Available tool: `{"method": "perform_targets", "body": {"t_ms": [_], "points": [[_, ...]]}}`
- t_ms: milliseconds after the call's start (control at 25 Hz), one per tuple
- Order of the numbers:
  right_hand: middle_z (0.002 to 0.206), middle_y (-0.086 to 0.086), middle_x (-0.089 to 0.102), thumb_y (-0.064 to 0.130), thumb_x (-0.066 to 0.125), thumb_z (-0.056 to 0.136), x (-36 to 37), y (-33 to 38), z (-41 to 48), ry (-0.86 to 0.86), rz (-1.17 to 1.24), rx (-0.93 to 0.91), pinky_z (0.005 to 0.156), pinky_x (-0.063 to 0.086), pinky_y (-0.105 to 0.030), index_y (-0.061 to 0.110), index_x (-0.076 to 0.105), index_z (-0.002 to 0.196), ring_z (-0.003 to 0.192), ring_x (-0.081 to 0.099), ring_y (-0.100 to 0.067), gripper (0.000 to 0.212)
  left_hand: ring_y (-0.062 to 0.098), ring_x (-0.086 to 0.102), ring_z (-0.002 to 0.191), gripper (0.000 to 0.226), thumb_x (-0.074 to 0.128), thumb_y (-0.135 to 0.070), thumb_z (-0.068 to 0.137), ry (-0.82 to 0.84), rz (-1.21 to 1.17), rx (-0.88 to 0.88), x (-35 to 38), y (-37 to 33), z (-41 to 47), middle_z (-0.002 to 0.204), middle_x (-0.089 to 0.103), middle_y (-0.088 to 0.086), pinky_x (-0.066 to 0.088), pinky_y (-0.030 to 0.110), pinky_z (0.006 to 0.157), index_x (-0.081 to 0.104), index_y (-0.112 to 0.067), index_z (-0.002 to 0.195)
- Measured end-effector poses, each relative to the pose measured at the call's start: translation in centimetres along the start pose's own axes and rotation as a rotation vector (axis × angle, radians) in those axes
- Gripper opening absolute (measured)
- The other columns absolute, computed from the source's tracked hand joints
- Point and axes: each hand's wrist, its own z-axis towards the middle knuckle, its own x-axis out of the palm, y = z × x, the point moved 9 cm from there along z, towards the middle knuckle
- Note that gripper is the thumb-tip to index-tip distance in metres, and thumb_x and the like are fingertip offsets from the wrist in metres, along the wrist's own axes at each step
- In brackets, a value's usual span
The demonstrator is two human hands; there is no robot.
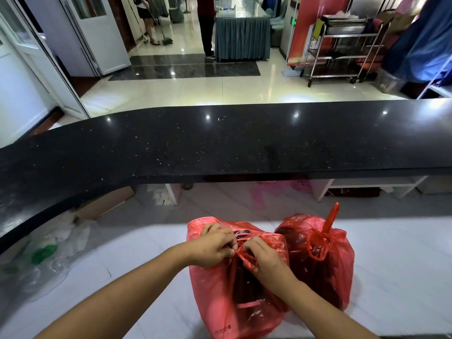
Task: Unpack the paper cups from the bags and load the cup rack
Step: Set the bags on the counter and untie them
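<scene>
Right, your left hand and right hand each pinch the knotted handles of the red bag on the black counter's near side, fingers curled, likely to work the knot loose. The tied second bag stands further right along that counter.

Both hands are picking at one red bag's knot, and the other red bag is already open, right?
No: the head view shows the other red bag knotted shut. The left hand and right hand do pinch the knot of the first red bag.
</scene>
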Motion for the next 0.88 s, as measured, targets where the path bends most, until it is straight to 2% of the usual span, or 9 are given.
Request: {"method": "perform_targets", "body": {"t_ms": [120, 320, 440, 520, 680, 720, 800, 880], "points": [[0.091, 0.005, 0.049, 0.009, 0.060, 0.093, 0.3, 0.4, -0.3, 0.025, 0.006, -0.014, 0.069, 0.047, -0.028, 0.013, 0.058, 0.096, 0.078, 0.050, -0.012, 0.005, 0.009, 0.035, 0.108, 0.012, 0.055, -0.023, 0.095, -0.078, -0.028, -0.055, -0.1, 0.2, -0.2, 0.100, 0.051, -0.019, 0.012, 0.029, 0.103, 0.050, -0.032, 0.089], [0.092, 0.008, 0.049, 0.016, 0.058, 0.094, 0.5, 0.5, -0.8, 0.137, -0.048, -0.051, 0.071, 0.046, -0.026, 0.018, 0.055, 0.096, 0.079, 0.050, -0.011, 0.004, 0.011, 0.035, 0.111, 0.010, 0.050, -0.025, 0.096, -0.255, -0.027, -0.138, 0.0, 0.1, -0.8, 0.102, 0.051, -0.018, 0.016, 0.034, 0.108, 0.046, -0.032, 0.090], [0.095, 0.015, 0.050, 0.024, 0.060, 0.090, 0.4, -0.9, -0.3, 0.105, 0.040, 0.112, 0.078, 0.047, -0.025, 0.026, 0.056, 0.098, 0.086, 0.051, -0.003, 0.009, 0.014, 0.034, 0.112, 0.008, 0.046, -0.026, 0.100, -0.258, -0.020, -0.144, 0.0, -0.3, -1.0, 0.104, 0.050, -0.015, 0.017, 0.036, 0.109, 0.045, -0.030, 0.094], [0.097, 0.013, 0.053, 0.026, 0.063, 0.089, 0.6, -0.8, -0.2, 0.075, 0.017, 0.122, 0.081, 0.048, -0.025, 0.024, 0.060, 0.100, 0.089, 0.054, -0.003, 0.011, 0.014, 0.035, 0.114, 0.005, 0.045, -0.027, 0.101, -0.259, -0.004, -0.123, 0.0, -0.8, -1.2, 0.104, 0.049, -0.015, 0.015, 0.037, 0.111, 0.048, -0.029, 0.098], [0.095, 0.012, 0.059, 0.014, 0.069, 0.086, 0.2, -0.5, -0.6, -0.026, 0.115, 0.137, 0.081, 0.050, -0.021, 0.021, 0.071, 0.097, 0.089, 0.060, -0.004, 0.012, 0.011, 0.041, 0.111, 0.010, 0.046, -0.036, 0.095, -0.271, 0.229, -0.001, -0.7, -1.5, -2.2, 0.098, 0.055, -0.019, 0.005, 0.038, 0.116, 0.054, -0.032, 0.098], [0.093, 0.014, 0.060, 0.014, 0.069, 0.084, 0.0, -0.8, -0.5, -0.029, 0.167, 0.183, 0.082, 0.049, -0.020, 0.024, 0.071, 0.093, 0.089, 0.060, -0.004, 0.014, 0.010, 0.042, 0.109, 0.014, 0.045, -0.039, 0.093, -0.271, 0.279, 0.022, -0.7, -1.5, -2.4, 0.097, 0.058, -0.018, 0.006, 0.039, 0.117, 0.056, -0.031, 0.096], [0.088, 0.015, 0.060, 0.021, 0.062, 0.077, 0.3, -1.1, 0.0, 0.057, 0.262, 0.277, 0.080, 0.045, -0.019, 0.036, 0.065, 0.083, 0.086, 0.058, -0.002, 0.017, 0.009, 0.047, 0.099, 0.018, 0.045, -0.041, 0.086, -0.341, 0.199, 0.022, -1.2, -1.4, -2.6, 0.090, 0.060, -0.015, 0.022, 0.038, 0.115, 0.058, -0.031, 0.091], [0.085, 0.011, 0.055, 0.027, 0.054, 0.073, 0.7, -0.7, 0.3, 0.202, 0.265, 0.272, 0.077, 0.043, -0.025, 0.038, 0.055, 0.076, 0.081, 0.052, -0.002, 0.011, 0.009, 0.049, 0.085, 0.011, 0.048, -0.039, 0.080, -0.519, -0.001, -0.078, -2.6, -0.7, -2.9, 0.080, 0.060, -0.013, 0.040, 0.038, 0.098, 0.056, -0.032, 0.082]]}}
